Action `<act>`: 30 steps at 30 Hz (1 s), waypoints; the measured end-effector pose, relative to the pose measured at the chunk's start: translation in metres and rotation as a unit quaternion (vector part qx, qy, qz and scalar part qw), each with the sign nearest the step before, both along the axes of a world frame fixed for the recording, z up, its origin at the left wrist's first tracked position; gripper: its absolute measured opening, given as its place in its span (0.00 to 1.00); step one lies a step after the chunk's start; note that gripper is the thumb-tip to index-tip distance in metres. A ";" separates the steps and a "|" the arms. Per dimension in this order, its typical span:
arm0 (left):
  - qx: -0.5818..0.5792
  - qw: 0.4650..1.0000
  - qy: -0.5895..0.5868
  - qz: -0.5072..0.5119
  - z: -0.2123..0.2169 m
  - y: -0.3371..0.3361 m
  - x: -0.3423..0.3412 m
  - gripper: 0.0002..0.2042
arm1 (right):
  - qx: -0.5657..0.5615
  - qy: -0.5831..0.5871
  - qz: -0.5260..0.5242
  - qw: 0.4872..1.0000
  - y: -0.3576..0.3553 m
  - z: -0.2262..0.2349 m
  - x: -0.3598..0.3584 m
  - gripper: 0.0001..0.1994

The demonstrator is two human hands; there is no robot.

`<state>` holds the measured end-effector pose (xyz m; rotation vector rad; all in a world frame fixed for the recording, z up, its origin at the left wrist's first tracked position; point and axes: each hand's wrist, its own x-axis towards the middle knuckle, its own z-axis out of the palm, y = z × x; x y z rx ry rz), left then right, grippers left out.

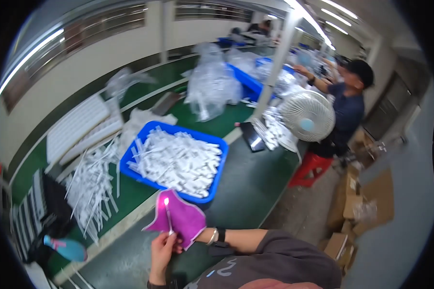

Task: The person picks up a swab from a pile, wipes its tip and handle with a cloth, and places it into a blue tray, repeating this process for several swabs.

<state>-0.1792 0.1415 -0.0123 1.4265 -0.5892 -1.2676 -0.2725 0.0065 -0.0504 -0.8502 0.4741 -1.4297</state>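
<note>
- The left hand (163, 251) is pinching a thin white stick (168, 216) between its thumb and fingers.
- The stick is pointing up in front of a purple cloth (187, 219), and its top end is glowing brightly.
- The right hand (202, 237) is coming in from the right and mostly hiding behind the cloth, so I cannot tell if it is open or closed.
- A silver bangle (213, 236) and a black band (221, 235) are going around the right wrist.
- The cloth is showing over the dark green table (248, 185), at the near side of a blue tub (142, 178).
- The tub is holding a big heap of short white pieces (178, 159).
- Long white sticks (92, 185) are lying in a messy pile left of the tub.
- A light blue thing (67, 248) is resting at the lower left.
- A round fan (307, 115) is standing past the tub, to the right.
- A person in a black cap (344, 111) is standing behind the fan, near a red stool (311, 169).
- Brown boxes (354, 200) are sitting on the floor.
</note>
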 end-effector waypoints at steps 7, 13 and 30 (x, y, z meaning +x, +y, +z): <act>-0.027 0.999 0.029 -0.016 -0.004 -0.005 -0.008 0.12 | -0.015 0.026 0.048 0.998 0.002 -0.011 -0.008 0.15; -0.022 0.999 0.027 -0.017 -0.003 -0.001 -0.007 0.12 | -0.018 0.058 0.139 0.988 0.007 -0.021 -0.001 0.14; -0.001 0.986 0.052 -0.157 0.005 0.001 -0.019 0.14 | 0.281 -0.246 0.467 0.802 -0.027 0.015 -0.009 0.14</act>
